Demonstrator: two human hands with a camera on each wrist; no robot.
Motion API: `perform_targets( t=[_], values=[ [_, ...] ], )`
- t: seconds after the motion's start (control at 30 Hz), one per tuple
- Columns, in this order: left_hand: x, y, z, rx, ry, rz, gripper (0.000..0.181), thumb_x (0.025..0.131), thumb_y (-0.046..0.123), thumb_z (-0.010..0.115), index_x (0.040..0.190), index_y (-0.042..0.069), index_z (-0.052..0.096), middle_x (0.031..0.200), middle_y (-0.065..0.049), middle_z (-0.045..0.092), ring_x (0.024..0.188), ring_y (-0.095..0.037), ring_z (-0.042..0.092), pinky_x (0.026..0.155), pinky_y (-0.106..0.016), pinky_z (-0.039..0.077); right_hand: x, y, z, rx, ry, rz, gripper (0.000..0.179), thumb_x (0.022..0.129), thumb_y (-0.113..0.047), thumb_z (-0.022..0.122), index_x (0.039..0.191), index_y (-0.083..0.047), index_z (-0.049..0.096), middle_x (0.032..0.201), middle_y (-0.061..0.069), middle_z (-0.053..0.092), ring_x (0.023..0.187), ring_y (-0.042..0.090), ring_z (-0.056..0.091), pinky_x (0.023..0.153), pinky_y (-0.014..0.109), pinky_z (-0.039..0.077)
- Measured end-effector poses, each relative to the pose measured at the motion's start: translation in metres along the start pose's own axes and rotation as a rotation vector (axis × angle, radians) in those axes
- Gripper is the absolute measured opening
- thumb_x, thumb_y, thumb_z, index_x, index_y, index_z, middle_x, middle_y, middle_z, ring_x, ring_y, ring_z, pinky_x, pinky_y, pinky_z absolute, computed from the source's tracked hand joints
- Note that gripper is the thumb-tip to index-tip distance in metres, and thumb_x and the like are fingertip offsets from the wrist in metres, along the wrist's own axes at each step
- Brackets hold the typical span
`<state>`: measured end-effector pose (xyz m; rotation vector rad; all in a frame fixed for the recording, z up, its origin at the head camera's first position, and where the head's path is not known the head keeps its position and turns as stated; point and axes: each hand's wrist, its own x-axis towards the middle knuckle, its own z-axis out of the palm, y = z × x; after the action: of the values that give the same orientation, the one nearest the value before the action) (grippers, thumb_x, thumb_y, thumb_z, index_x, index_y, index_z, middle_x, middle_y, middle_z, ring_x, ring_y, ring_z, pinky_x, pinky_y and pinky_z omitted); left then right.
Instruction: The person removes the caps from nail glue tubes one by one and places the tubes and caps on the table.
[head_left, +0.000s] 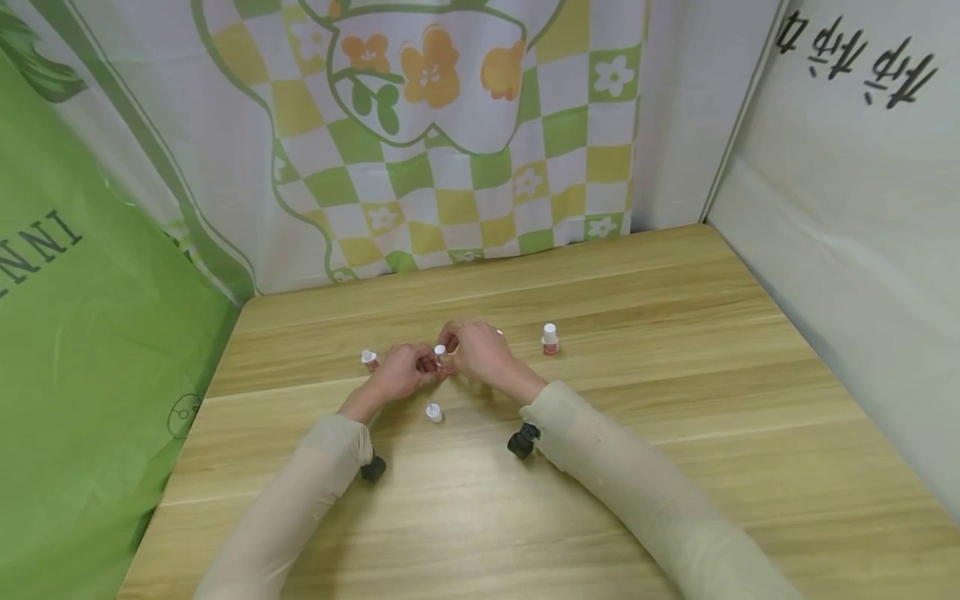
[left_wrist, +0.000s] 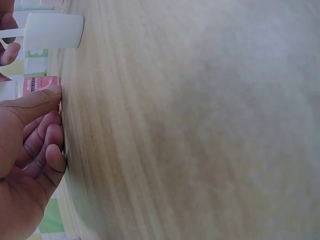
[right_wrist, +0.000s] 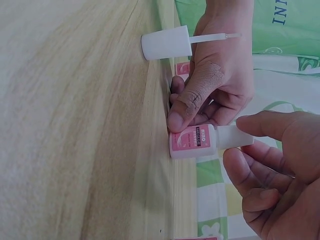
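A small white nail-glue bottle (right_wrist: 192, 141) with a pink label stands upright on the table between both hands. My left hand (head_left: 403, 369) steadies it low down, thumb on one side and fingers curled behind. At its narrow white top (right_wrist: 234, 136), my right hand (head_left: 480, 350) pinches with thumb and fingertips. In the left wrist view, my left thumb covers part of the pink label (left_wrist: 40, 84). Nearer to me, a white brush cap (head_left: 434, 412) stands on its flat end with its thin applicator stem (right_wrist: 210, 37) pointing up, apart from both hands.
Another small bottle (head_left: 370, 360) stands just left of my left hand, partly hidden by it. A capped bottle (head_left: 551, 339) with a red label stands to the right. The wooden table (head_left: 637, 517) meets a patterned curtain (head_left: 465, 192) at its back edge.
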<state>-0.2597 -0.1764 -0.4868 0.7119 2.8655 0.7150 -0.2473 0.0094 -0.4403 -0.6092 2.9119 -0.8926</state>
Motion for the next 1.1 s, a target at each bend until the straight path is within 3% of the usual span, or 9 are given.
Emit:
perform_targets(
  t=[1.1],
  values=[
    [-0.0013,0.0009,-0.0020,-0.020,-0.016,0.009,0.012,0.081,0.023,0.073,0.082,0.014,0.066,0.074,0.003,0.066,0.068,-0.008,0.058,0.066,-0.025,0.049,-0.0014,-0.0015,-0.0008,-0.016,0.004,-0.013,0.015,0.081,-0.031,0.071,0.091,-0.023,0.064,0.090,-0.007,0.068,0.081,0.013,0.060,0.070,0.030,0.047]
  ],
)
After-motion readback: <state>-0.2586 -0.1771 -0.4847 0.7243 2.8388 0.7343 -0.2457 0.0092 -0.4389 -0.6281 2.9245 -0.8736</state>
